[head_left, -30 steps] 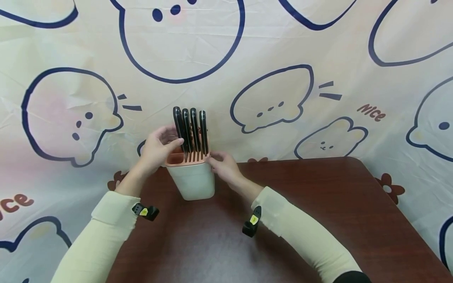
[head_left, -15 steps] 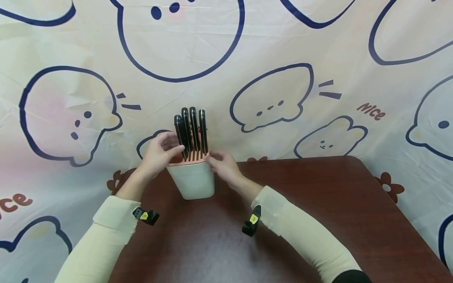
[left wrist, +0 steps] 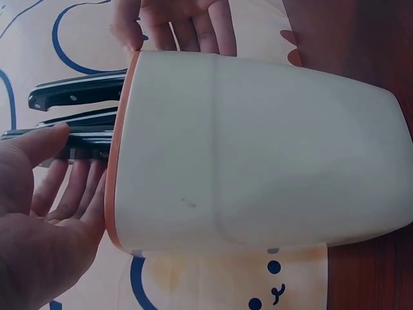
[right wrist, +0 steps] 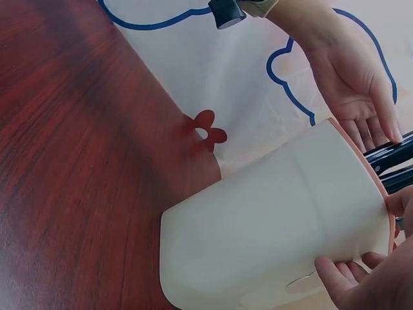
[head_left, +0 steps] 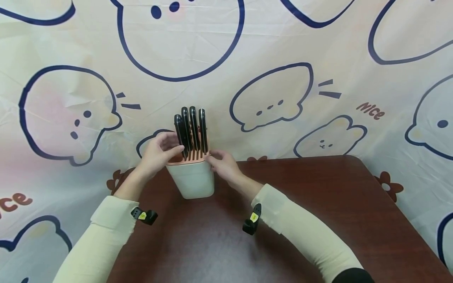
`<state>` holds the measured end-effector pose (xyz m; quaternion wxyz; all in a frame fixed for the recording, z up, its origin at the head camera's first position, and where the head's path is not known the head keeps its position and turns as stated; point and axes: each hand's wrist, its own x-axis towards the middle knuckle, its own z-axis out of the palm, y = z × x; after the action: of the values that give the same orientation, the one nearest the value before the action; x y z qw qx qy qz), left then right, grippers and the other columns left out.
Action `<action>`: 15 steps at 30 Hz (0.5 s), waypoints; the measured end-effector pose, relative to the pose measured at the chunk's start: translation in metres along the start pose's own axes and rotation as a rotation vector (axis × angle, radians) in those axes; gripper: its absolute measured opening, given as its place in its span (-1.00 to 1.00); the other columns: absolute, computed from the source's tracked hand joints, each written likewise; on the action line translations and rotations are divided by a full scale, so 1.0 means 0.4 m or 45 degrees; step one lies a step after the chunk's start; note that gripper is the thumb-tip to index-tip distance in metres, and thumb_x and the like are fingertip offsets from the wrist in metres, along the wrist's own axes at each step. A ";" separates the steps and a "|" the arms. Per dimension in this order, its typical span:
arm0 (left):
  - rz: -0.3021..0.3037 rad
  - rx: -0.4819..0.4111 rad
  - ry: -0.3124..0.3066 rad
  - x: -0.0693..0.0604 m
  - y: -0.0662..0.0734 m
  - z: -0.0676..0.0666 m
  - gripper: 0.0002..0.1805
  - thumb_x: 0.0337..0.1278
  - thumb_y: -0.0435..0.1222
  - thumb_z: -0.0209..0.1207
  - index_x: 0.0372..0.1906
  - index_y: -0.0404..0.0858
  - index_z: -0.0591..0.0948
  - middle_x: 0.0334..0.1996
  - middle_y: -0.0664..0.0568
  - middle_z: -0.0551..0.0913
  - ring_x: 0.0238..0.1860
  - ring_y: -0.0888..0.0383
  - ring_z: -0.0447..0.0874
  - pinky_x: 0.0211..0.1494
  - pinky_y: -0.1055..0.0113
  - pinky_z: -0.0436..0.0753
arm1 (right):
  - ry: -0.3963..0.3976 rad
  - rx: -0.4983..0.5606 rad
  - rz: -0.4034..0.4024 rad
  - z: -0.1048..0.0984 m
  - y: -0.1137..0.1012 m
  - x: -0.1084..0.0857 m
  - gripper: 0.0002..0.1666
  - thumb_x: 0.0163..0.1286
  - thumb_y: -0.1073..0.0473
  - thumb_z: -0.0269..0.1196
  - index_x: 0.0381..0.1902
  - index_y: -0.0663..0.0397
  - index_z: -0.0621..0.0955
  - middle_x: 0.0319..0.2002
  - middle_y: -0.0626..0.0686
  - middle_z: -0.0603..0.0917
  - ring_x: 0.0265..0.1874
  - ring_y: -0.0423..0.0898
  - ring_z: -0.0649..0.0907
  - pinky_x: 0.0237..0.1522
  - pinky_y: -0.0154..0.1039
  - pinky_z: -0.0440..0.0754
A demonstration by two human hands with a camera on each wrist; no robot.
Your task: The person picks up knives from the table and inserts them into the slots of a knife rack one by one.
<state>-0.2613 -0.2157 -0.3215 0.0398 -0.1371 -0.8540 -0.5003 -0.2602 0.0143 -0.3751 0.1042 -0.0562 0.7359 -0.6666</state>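
Note:
A pale knife block (head_left: 192,181) with an orange slotted top stands at the table's far edge. Several black-handled knives (head_left: 194,129) stick up from its slots. My left hand (head_left: 157,153) pinches the leftmost knife (head_left: 179,129), its thumb on the handle and its fingers behind. That knife's handle sits lower than the two beside it; its blade is hidden inside the block. On the opposite side, my right hand (head_left: 224,167) holds the block by its upper rim, thumb at the rim and fingers along the side wall (right wrist: 361,232).
The block rests on a dark red-brown wooden table (head_left: 301,204). Close behind rises a cloth backdrop (head_left: 269,47) printed with cartoon outlines. Each wrist wears a small black camera (head_left: 252,220).
The leftmost knife has slid down into the block with my left hand, mostly between the first two frames. The right hand has kept its hold; little differs over the last half second.

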 end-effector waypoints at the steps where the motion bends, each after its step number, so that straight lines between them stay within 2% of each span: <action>1: 0.009 0.007 -0.002 -0.003 0.000 -0.003 -0.41 0.41 -0.21 0.25 0.39 -0.37 0.39 0.25 -0.28 0.54 0.29 -0.19 0.52 0.39 -0.12 0.45 | -0.014 -0.012 -0.002 -0.002 -0.001 0.001 -0.33 0.53 0.00 0.21 0.46 0.21 0.39 0.42 0.20 0.43 0.31 0.14 0.54 0.29 0.06 0.54; 3: 0.027 0.021 -0.004 -0.009 0.001 -0.010 -0.44 0.44 -0.17 0.21 0.38 -0.34 0.41 0.24 -0.24 0.55 0.27 -0.15 0.54 0.34 -0.02 0.53 | -0.042 -0.046 -0.009 -0.010 -0.003 0.001 -0.30 0.54 -0.03 0.21 0.47 0.21 0.37 0.42 0.21 0.42 0.30 0.13 0.55 0.29 0.07 0.54; 6: 0.054 0.025 -0.002 -0.019 0.005 -0.029 -0.48 0.48 -0.15 0.17 0.36 -0.34 0.44 0.23 -0.23 0.56 0.22 -0.12 0.57 0.20 0.30 0.61 | -0.064 -0.132 -0.017 -0.034 -0.009 -0.002 -0.25 0.54 -0.11 0.19 0.50 0.17 0.33 0.43 0.20 0.42 0.26 0.15 0.57 0.29 0.07 0.55; 9: 0.061 0.037 0.001 -0.034 0.012 -0.060 -0.49 0.51 -0.14 0.13 0.36 -0.36 0.44 0.24 -0.26 0.55 0.21 -0.13 0.58 0.04 0.55 0.59 | -0.056 -0.249 -0.033 -0.076 -0.021 -0.007 -0.24 0.55 -0.18 0.15 0.52 0.11 0.31 0.43 0.17 0.41 0.25 0.17 0.57 0.29 0.08 0.53; 12: 0.041 0.098 0.007 -0.053 0.017 -0.097 -0.47 0.52 -0.13 0.11 0.39 -0.34 0.42 0.26 -0.27 0.53 0.23 -0.14 0.55 0.01 0.61 0.57 | -0.034 -0.375 -0.089 -0.131 -0.036 -0.014 -0.26 0.57 -0.17 0.11 0.51 0.11 0.32 0.43 0.17 0.41 0.30 0.15 0.52 0.32 0.08 0.50; 15: 0.019 0.190 0.011 -0.071 0.016 -0.135 -0.45 0.53 -0.09 0.09 0.41 -0.31 0.41 0.27 -0.25 0.54 0.25 -0.15 0.54 0.06 0.56 0.57 | -0.016 -0.463 -0.160 -0.191 -0.053 -0.026 -0.29 0.60 -0.12 0.10 0.50 0.16 0.32 0.42 0.19 0.42 0.37 0.13 0.45 0.35 0.06 0.47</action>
<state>-0.2361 -0.2650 -0.2953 0.0573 -0.1380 -0.8877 -0.4355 -0.2689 0.0883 -0.3465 0.0552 -0.1242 0.8387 -0.5274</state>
